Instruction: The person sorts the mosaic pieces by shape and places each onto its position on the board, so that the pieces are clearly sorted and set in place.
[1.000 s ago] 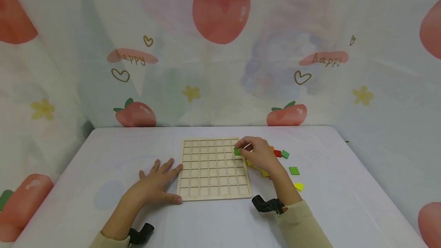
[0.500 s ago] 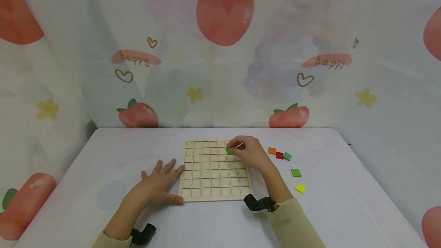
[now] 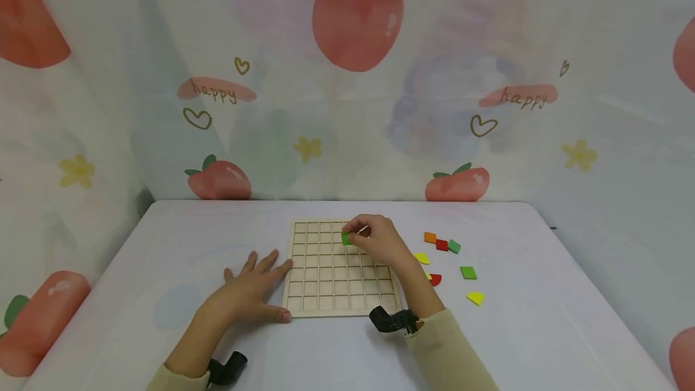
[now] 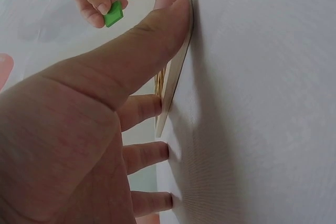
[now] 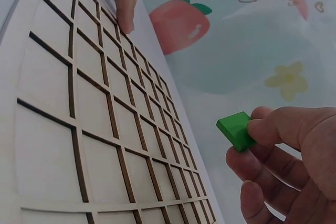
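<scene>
Left hand (image 3: 244, 294) spread, thumb and index finger against left edge of pale wooden grid board (image 3: 326, 288). Right hand (image 3: 380, 240) pinches bright-green flat four-sided tile (image 5: 236, 129), tilted, above board's far half. Reads as carry/positioning step; next move probably calls for levelling tile over one cell, then lowering. Tile: plain-faced, solid colour, thick-edged. Loose coloured tiles (image 3: 469, 273) right of board.

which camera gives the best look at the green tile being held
The right wrist view: the green tile appears largest there, face and edge clear, though fingertips cover part of it. The left wrist view shows it smaller; the head view, just a tiny green patch.
</scene>
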`<state>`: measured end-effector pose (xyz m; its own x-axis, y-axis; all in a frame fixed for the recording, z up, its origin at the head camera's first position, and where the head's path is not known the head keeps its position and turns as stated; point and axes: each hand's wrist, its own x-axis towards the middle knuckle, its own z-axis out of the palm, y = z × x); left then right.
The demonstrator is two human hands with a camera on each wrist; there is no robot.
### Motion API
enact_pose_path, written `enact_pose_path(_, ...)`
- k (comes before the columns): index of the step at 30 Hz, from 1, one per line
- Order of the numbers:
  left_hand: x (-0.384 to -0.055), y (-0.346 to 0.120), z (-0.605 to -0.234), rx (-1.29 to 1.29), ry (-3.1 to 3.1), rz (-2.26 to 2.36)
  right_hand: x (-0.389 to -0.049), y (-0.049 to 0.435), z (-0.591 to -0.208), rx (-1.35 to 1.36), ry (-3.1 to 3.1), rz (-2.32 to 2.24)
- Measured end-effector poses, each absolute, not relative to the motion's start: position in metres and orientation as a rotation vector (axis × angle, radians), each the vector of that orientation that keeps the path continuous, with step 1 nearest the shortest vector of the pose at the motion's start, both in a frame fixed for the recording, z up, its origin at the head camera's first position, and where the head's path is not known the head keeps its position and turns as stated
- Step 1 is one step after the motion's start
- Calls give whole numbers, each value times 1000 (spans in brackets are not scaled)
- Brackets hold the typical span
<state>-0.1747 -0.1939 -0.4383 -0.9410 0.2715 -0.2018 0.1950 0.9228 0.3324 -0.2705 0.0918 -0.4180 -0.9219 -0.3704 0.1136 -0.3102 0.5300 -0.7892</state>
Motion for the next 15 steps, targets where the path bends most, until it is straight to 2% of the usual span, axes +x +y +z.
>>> enact_pose_path(15,-176,-194,-439,337,2826,436,-270,72,-425,-644,2641,-1371)
